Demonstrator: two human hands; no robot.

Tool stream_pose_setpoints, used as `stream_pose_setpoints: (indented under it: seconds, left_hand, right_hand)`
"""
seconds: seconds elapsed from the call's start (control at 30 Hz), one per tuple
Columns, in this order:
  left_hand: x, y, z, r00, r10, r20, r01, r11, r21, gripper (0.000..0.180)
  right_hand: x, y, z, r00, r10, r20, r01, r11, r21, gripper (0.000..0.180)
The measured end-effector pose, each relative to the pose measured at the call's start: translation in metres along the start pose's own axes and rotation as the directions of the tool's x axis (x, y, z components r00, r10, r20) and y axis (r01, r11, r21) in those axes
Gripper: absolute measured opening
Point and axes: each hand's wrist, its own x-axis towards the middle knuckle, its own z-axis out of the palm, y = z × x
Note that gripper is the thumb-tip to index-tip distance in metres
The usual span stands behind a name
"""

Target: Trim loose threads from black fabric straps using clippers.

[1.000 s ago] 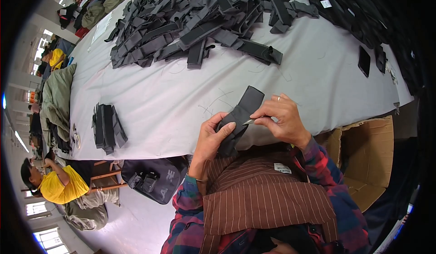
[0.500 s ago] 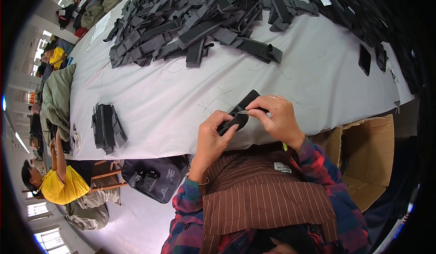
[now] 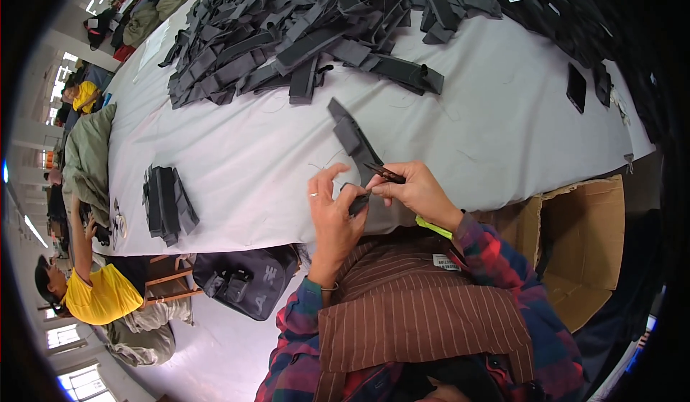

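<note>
My left hand (image 3: 336, 211) pinches the near end of a dark grey fabric strip (image 3: 350, 134) between thumb and fingers. The strip's far part stretches away over the white table, and its middle is partly hidden by my hands. My right hand (image 3: 417, 190) is closed round dark thread snips (image 3: 387, 173), their shape only partly visible. Its fingertips meet the strip beside my left fingers.
A large heap of similar strips (image 3: 287, 35) covers the far side of the white table (image 3: 244, 143). At the left lies a neat stack of strips (image 3: 167, 204). A phone (image 3: 576, 88) and dark fabric (image 3: 553, 14) are at the right. Below stands a cardboard box (image 3: 582, 251); a person in yellow (image 3: 104, 294) works at left.
The strip has turned, and its far end now reaches farther away and to the left. The dark snips now show in my right hand. My left fingers have shifted to the strip's near end.
</note>
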Motion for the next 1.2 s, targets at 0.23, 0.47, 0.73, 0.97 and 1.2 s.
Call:
stream_pose_setpoints:
  seconds: [0.23,0.47,0.73,0.97,1.2]
  left_hand:
    - [-0.026,-0.009,0.023,1.000,-0.012,-0.017,0.008,0.976,-0.220,0.033]
    - [-0.025,-0.006,0.027,0.993,-0.037,-0.115,0.009,0.972,-0.236,0.035]
    - [-0.024,-0.010,0.023,0.981,-0.053,-0.187,0.013,0.978,-0.210,0.035]
    - [-0.025,-0.011,0.024,0.985,0.002,-0.175,-0.035,0.981,-0.189,0.035]
    - [-0.034,-0.016,0.028,0.970,0.012,-0.243,-0.051,0.986,-0.158,0.035]
  right_hand:
    - [0.005,0.004,-0.012,0.949,0.298,0.103,-0.305,0.950,0.061,0.009]
    - [0.006,0.009,0.002,0.951,-0.161,-0.265,0.069,0.943,-0.325,0.018]
    - [-0.025,-0.018,-0.010,0.897,-0.433,-0.086,0.195,0.564,-0.803,0.024]
    - [-0.019,-0.011,-0.002,0.882,-0.468,-0.048,0.224,0.507,-0.833,0.010]
    - [-0.022,-0.019,-0.002,0.869,-0.477,-0.128,0.161,0.519,-0.840,0.009]
